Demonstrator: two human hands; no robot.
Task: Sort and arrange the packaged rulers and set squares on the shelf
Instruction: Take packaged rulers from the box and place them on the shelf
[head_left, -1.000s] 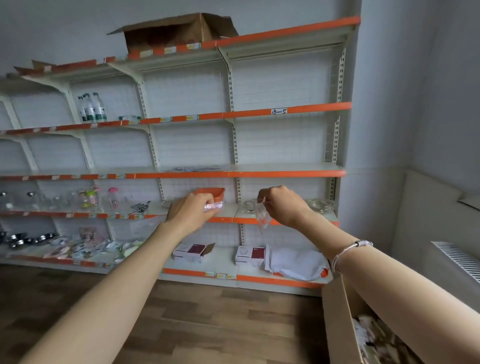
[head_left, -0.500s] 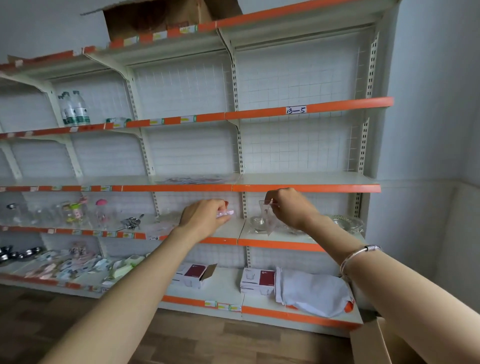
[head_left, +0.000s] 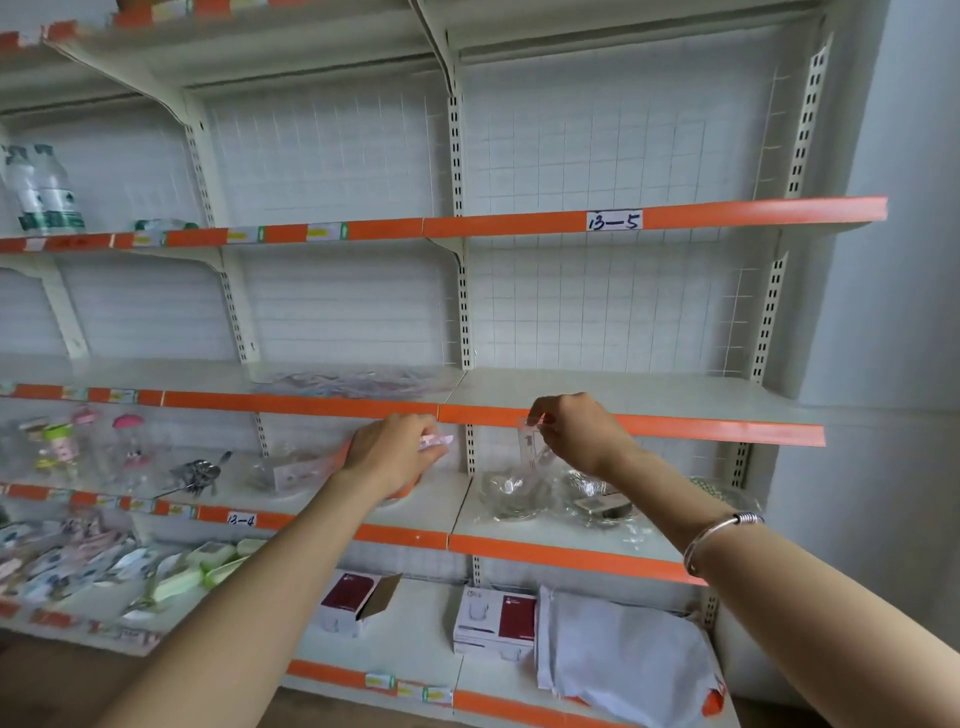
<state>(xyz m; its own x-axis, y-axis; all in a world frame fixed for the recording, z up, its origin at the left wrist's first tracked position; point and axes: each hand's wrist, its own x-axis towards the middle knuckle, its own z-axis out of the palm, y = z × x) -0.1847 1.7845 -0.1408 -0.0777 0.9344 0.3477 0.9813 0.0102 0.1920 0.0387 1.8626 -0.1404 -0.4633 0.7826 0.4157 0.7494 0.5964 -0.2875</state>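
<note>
My left hand (head_left: 390, 451) grips a small flat clear packet with a pink end (head_left: 437, 441), held just below the orange edge of the middle shelf (head_left: 623, 395). My right hand (head_left: 574, 432) pinches the top of a clear plastic packet (head_left: 531, 448) that hangs down from my fingers in front of the same shelf edge. A pile of clear packaged rulers and set squares (head_left: 358, 382) lies flat on the middle shelf, up and left of both hands.
The shelf below (head_left: 431, 506) holds clear glass dishes (head_left: 511, 493), an orange bowl behind my left hand, a metal scoop (head_left: 200, 473) and small jars (head_left: 57, 441). Boxes (head_left: 493, 621) and a white bag (head_left: 623, 660) sit on the bottom shelf. Water bottles (head_left: 44, 189) stand upper left.
The shelves have grown larger and nearer in view. Both hands have risen with their packets, from the lower shelf's level to the middle shelf's orange edge.
</note>
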